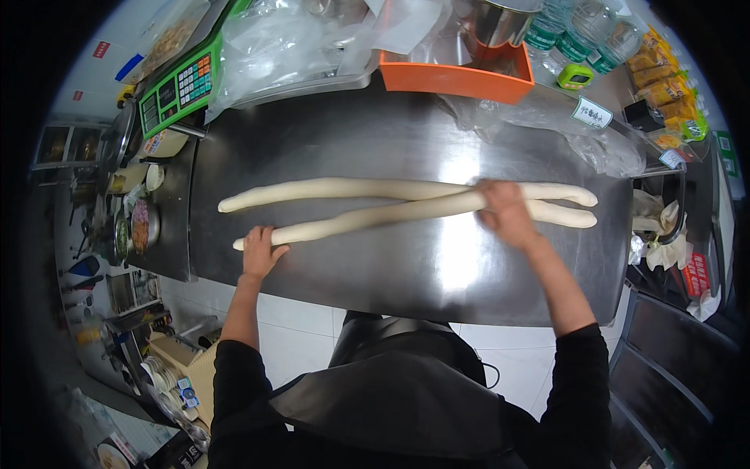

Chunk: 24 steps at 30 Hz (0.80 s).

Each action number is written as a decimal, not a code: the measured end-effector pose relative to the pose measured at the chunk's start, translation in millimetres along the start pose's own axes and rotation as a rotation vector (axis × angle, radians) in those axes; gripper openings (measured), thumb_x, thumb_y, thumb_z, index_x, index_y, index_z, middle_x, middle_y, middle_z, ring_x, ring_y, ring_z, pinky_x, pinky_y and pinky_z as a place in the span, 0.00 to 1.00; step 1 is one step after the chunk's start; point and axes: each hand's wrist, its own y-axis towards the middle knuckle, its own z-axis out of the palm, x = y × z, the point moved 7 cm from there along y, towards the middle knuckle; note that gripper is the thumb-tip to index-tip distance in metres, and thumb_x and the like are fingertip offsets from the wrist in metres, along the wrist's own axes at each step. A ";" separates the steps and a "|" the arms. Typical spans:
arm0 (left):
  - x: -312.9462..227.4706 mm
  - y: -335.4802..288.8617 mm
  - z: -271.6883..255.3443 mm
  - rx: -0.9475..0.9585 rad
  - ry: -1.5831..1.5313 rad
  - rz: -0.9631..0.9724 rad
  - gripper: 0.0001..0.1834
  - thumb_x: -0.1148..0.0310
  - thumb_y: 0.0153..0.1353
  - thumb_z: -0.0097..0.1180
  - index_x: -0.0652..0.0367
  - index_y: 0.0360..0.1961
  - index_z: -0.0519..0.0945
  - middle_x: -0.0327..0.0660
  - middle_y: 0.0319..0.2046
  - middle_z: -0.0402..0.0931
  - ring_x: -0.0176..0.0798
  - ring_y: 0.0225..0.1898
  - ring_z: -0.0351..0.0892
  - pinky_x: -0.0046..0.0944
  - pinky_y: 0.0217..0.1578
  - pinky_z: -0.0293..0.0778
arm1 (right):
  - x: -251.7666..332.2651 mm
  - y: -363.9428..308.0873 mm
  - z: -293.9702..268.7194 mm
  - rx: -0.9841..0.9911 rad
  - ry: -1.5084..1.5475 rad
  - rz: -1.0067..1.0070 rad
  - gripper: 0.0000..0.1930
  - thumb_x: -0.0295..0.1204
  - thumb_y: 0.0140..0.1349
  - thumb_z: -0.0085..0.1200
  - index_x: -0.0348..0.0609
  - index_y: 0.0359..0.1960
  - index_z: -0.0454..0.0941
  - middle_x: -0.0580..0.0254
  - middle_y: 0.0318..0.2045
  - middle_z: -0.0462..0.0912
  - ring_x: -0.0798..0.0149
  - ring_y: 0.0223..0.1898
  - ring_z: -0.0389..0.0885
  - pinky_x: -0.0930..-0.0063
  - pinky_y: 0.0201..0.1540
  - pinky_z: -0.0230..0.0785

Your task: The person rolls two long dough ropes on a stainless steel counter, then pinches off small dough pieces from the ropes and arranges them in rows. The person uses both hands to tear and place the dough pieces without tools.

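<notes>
Two long, pale dough ropes lie side to side across the steel table, crossing near its right half. The far dough rope (328, 187) starts further back at the left. The near dough rope (351, 220) runs from the front left up to the crossing. At its left end is my left hand (258, 248), fingers over the top and thumb on the near side, closed around it. My right hand (505, 213), slightly blurred, grips the near rope at the crossing and hides that spot. Beyond it, the two right ends (574, 214) lie close together.
The steel table (351, 281) ends just before my body. Along its back stand a green scale (181, 92), a tray of plastic bags (293, 90), an orange bin (457, 78) and water bottles (582, 35). Bowls of chopped food (141, 224) are at the left.
</notes>
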 end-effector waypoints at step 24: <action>120.6 214.2 -36.3 0.063 0.120 0.256 0.21 0.62 0.58 0.68 0.48 0.52 0.79 0.45 0.45 0.71 0.51 0.55 0.74 0.55 0.48 0.74 | 81.6 130.9 58.7 -0.179 -0.035 0.266 0.11 0.25 0.54 0.68 0.46 0.40 0.85 0.59 0.39 0.82 0.52 0.44 0.81 0.61 0.49 0.76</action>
